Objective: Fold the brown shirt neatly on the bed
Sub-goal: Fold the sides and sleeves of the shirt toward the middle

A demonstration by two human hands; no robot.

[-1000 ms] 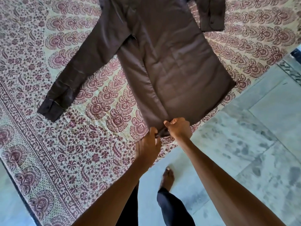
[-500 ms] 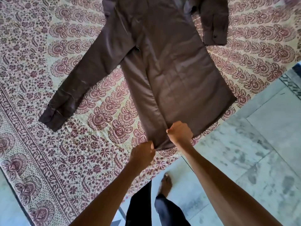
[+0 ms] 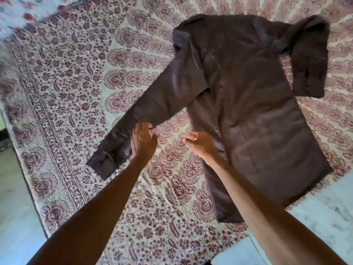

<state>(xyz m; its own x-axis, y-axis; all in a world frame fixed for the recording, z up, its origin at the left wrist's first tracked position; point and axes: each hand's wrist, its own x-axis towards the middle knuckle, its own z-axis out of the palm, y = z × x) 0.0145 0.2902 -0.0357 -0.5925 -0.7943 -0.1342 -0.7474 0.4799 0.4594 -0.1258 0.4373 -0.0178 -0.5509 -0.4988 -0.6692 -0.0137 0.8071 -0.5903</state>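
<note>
The brown shirt [image 3: 254, 104] lies flat on the patterned bedsheet [image 3: 76, 104], collar far, hem toward me. Its left sleeve [image 3: 152, 106] stretches out diagonally to a cuff at the lower left. The right sleeve [image 3: 309, 60] is folded down beside the body. My left hand [image 3: 143, 139] is at the lower edge of the left sleeve near the forearm part, fingertips and thumb pinched on the cloth. My right hand [image 3: 200, 143] hovers with its fingers curled, right beside the shirt body's left edge, with nothing visible in it.
The bed's edge runs along the lower right, with pale marble floor [image 3: 315, 207] beyond it. More floor shows at the lower left [image 3: 15, 207]. Bare bedsheet lies left of and in front of the shirt.
Both hands let go of the shirt's hem and moved up and left; the left hand reached the left sleeve. My view shifted, so the whole shirt shows.
</note>
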